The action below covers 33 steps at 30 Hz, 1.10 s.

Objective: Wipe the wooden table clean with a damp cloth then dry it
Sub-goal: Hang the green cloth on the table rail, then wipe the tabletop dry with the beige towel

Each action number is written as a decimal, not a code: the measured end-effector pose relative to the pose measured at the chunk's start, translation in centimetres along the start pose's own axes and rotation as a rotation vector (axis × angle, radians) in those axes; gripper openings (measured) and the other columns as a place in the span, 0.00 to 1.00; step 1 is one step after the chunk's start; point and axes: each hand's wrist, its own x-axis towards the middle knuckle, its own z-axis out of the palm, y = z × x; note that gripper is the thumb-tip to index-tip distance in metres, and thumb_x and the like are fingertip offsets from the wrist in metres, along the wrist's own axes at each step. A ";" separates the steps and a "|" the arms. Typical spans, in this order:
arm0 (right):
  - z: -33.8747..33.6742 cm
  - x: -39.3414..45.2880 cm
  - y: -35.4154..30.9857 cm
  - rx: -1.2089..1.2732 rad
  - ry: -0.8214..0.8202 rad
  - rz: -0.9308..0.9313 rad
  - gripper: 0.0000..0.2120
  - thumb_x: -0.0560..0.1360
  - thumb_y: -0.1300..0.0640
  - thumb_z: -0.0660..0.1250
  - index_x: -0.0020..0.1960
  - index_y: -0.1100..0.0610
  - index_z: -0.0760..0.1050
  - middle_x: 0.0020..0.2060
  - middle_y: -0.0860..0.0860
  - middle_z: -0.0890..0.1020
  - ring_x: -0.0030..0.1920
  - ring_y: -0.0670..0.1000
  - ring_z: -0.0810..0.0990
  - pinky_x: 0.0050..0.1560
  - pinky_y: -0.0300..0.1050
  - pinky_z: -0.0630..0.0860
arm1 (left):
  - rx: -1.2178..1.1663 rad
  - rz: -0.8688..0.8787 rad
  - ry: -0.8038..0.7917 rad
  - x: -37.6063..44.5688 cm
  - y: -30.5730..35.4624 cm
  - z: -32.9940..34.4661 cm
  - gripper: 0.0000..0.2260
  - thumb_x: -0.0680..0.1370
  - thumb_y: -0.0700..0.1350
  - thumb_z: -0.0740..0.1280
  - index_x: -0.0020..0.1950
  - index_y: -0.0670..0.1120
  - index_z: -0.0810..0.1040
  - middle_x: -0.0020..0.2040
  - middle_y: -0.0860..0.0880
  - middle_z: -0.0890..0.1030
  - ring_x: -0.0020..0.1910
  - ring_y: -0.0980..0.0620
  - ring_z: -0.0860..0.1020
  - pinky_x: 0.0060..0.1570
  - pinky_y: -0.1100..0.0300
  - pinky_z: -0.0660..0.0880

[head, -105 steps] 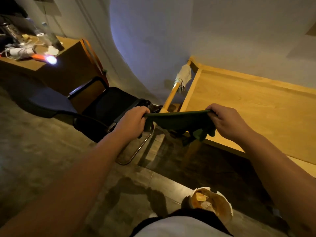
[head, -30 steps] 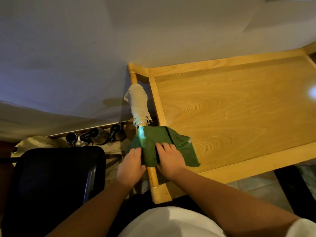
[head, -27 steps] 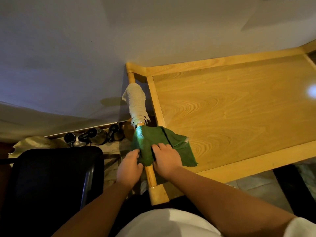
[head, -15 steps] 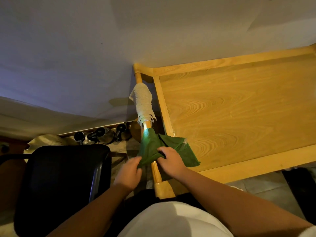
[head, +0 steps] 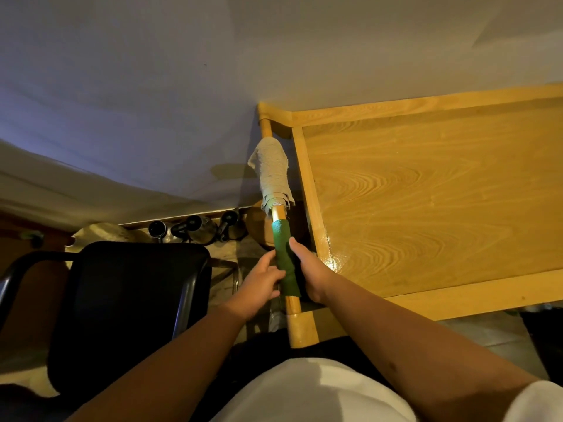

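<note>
The green cloth [head: 284, 259] is draped over the wooden rail [head: 293, 303] that runs just beside the left edge of the wooden surface [head: 426, 202], near the rail's front end. The left hand [head: 261, 284] pinches the cloth's left side with thumb and fingers, and the right hand [head: 307, 271] has its grip curled round the cloth's right side, thumb lying along the top. Farther back on the same rail hangs a grey rag [head: 272, 175], apart from the green cloth, and a black chair [head: 128, 303] stands left of the rail.
</note>
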 end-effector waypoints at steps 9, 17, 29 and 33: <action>-1.3 1.9 1.0 -0.031 0.086 0.070 0.30 0.81 0.34 0.52 0.60 0.55 0.81 0.54 0.58 0.85 0.57 0.57 0.83 0.61 0.55 0.77 | 0.198 0.023 -0.058 0.8 -1.9 0.3 0.22 0.82 0.40 0.65 0.75 0.46 0.63 0.65 0.46 0.77 0.64 0.50 0.77 0.66 0.50 0.74; -1.0 2.7 -2.3 -0.837 0.374 -0.282 0.17 0.84 0.48 0.56 0.65 0.56 0.73 0.59 0.56 0.80 0.55 0.54 0.77 0.55 0.49 0.73 | 0.415 0.077 0.098 1.5 -0.1 -2.6 0.20 0.83 0.48 0.63 0.75 0.46 0.68 0.65 0.48 0.78 0.59 0.56 0.77 0.54 0.63 0.74; -0.8 6.0 -9.5 -1.579 0.655 -0.595 0.44 0.71 0.49 0.75 0.79 0.53 0.54 0.78 0.56 0.60 0.77 0.61 0.55 0.75 0.56 0.58 | 0.787 0.358 0.414 8.2 8.3 -6.7 0.37 0.77 0.49 0.72 0.80 0.53 0.56 0.77 0.49 0.67 0.72 0.48 0.70 0.63 0.51 0.73; -1.1 7.9 -10.9 -1.720 0.640 -0.554 0.50 0.69 0.43 0.76 0.80 0.54 0.49 0.78 0.57 0.58 0.78 0.61 0.53 0.74 0.58 0.55 | 1.044 0.327 0.366 11.3 9.1 -6.8 0.51 0.70 0.50 0.79 0.82 0.47 0.47 0.81 0.45 0.57 0.79 0.44 0.58 0.75 0.45 0.61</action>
